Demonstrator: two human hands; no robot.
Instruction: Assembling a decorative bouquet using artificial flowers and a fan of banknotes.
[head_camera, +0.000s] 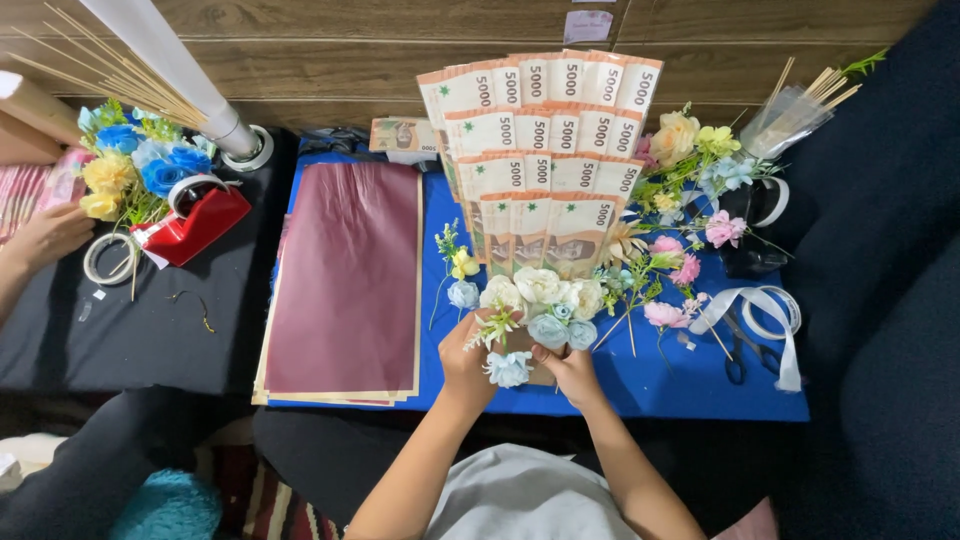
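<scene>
Both hands grip the base of a fan-shaped banknote bouquet (540, 170) at the middle of the view. The left hand (466, 362) has its fingers curled narrow around the stem end, a pale blue artificial flower (509, 369) sitting just by its thumb. The right hand (572, 368) pinches the same base from the 3 o'clock side, fingers closed on it.

The banknotes rise in four stepped tiers toward 12 o'clock; their exact count cannot be told. A row of cream and pale blue blooms (545, 295) edges the fan's lower rim, about six heads.

At 9 o'clock of the hands lies a stack of maroon wrapping sheets (345, 275) on a blue table cover (700, 375). At 3 o'clock lie loose pink flowers (668, 314), white ribbon (770, 310) and one pair of scissors (738, 355).

Far at 10 o'clock, one red tape dispenser (195, 220) stands beside a blue and yellow flower bunch (130, 160), and another person's hand (50, 235) rests at the left edge by one tape roll (108, 260).
</scene>
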